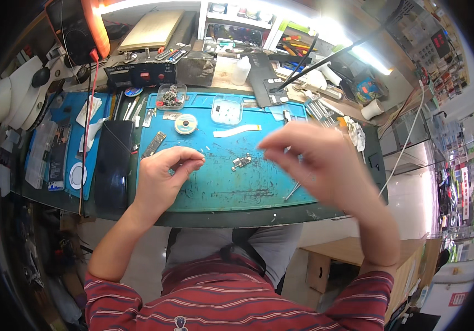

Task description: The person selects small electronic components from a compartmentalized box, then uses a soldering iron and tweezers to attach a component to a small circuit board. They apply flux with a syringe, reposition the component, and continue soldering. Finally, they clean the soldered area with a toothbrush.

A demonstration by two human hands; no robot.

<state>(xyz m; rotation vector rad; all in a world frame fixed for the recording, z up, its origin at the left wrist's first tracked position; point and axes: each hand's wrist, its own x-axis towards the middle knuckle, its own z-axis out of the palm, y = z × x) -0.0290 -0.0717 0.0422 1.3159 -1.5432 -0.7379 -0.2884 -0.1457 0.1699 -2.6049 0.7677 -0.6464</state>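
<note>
My left hand (pixel 162 172) hovers over the left part of the blue work mat (pixel 209 193), thumb and forefinger pinched together. Whatever lies between those fingertips is too small to make out. On the right, my right hand (pixel 322 160) is raised above the mat, slightly blurred, its thumb and fingers also drawn into a pinch; anything in it cannot be made out. Between the two hands lies a small metal-and-black electronic part (pixel 241 161). A white flat ribbon cable (pixel 237 131) rests farther back, beside a spool of solder wire (pixel 185 124).
Behind are a clear box of small parts (pixel 171 97), a clear tray (pixel 227 110) and a white bottle (pixel 241 71). A dark flat panel (pixel 114 165) lies left of the mat. Several tools (pixel 322 110) sit at the back right. A thin dark arm (pixel 330 58) reaches over the bench.
</note>
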